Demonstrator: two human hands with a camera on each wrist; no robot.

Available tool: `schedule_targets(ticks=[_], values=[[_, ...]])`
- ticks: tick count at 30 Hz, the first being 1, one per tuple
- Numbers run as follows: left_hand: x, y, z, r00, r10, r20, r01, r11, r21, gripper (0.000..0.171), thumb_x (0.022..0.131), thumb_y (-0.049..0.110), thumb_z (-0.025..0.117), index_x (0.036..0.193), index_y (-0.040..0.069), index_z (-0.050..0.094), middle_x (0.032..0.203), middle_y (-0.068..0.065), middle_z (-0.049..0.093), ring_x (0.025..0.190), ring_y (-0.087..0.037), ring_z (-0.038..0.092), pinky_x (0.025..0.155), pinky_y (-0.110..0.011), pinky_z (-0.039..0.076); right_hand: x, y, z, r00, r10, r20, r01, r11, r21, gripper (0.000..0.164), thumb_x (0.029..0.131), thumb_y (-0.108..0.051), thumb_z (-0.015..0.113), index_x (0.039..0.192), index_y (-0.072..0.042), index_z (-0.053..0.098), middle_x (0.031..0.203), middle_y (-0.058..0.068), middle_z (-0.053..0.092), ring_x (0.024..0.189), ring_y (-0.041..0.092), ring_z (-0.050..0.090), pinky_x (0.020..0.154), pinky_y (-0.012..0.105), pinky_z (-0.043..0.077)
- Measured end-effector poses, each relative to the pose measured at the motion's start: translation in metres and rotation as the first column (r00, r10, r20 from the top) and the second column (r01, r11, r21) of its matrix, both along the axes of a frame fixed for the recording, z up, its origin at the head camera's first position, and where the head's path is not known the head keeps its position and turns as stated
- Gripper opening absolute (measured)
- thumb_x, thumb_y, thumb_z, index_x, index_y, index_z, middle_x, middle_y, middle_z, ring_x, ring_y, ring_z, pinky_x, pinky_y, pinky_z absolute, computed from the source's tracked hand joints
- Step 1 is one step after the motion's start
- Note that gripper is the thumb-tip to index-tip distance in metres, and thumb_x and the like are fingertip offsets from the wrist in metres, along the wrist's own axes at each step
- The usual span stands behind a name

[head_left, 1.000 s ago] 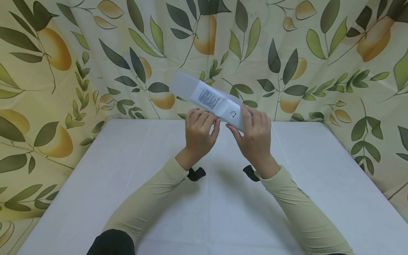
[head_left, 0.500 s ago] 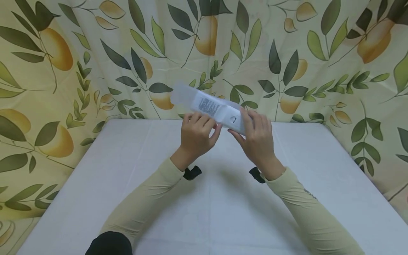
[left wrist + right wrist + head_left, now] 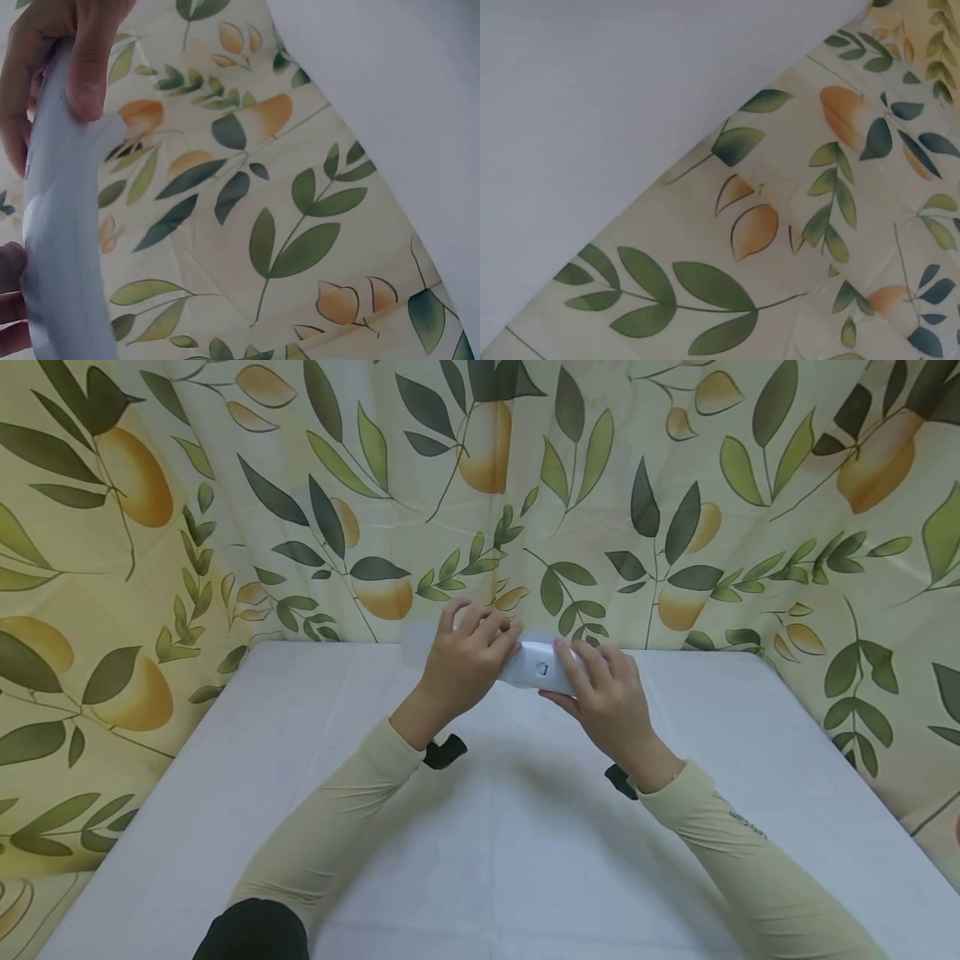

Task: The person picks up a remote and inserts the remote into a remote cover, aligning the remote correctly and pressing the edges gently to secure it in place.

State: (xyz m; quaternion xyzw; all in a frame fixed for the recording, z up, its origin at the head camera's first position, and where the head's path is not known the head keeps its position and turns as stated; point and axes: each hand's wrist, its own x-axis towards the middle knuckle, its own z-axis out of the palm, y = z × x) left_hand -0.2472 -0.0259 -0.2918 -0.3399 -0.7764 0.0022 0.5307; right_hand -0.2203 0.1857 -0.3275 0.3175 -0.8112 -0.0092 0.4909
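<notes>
Hands both grasping, one item between them; left hand [image 3: 467,656] curled over the item's left part, thumb toward the middle; in the left wrist view its thumb presses along one side of the item while the fingers bend round the other; right hand [image 3: 609,697] holds the opposite end, fingers over the upper face, thumb beneath the near edge; item is a long white object [image 3: 528,667], lying nearly level from left to right in the head view, held up in front of the table's far edge; its exposed face bears a small dark mark [image 3: 542,669] between the two hands; translucent wrapping [image 3: 416,643] extends past the left hand, faint against the background; beyond the hands, pale green sleeves [image 3: 757,860] cover both forearms; a black fitting [image 3: 446,752] sits at the left wrist, a similar one at the right; dark rounded shape [image 3: 255,931] at the lower left, identity unclear; white table [image 3: 487,852] spreads below the arms; cloth [image 3: 300,602] printed with leaves and orange fruit surrounds the far and side edges; right wrist view shows only table and cloth.
</notes>
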Motion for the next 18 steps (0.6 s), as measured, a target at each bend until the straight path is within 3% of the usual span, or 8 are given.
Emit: schedule_targets(ticks=[6,11,18], values=[[-0.002,-0.002,-0.007,0.998,0.039,-0.041,-0.041,0.998,-0.038,0.016,0.075,0.014,0.076,0.091,0.012,0.072,0.091,-0.001,0.070,0.092,-0.019,0.060,0.095,-0.042,0.041,-0.002,0.006,-0.002,0.995,0.073,0.067,-0.076,0.996,0.047,0.078,0.062,-0.021,0.086,0.126,0.005,0.048,0.105,0.026,0.050,0.090,0.041,0.053,0.072,0.048,0.050],[-0.004,-0.002,-0.012,0.996,0.040,-0.077,-0.042,0.999,-0.021,0.016,0.074,0.014,0.077,0.089,0.012,0.072,0.089,-0.001,0.071,0.089,-0.018,0.061,0.094,-0.042,0.043,-0.003,0.014,-0.003,0.989,0.118,0.092,-0.127,0.987,0.102,0.080,0.060,-0.012,0.087,0.125,0.010,0.045,0.105,0.028,0.050,0.090,0.043,0.055,0.075,0.050,0.052],[-0.005,-0.001,-0.015,0.991,-0.113,-0.073,0.109,0.992,-0.061,0.013,0.076,0.011,0.075,0.089,0.012,0.071,0.087,0.000,0.069,0.088,-0.016,0.061,0.096,-0.039,0.041,-0.002,0.019,-0.002,0.980,0.164,0.116,-0.179,0.974,0.137,0.080,0.057,-0.012,0.089,0.122,0.010,0.048,0.105,0.024,0.051,0.090,0.039,0.056,0.077,0.048,0.054]])
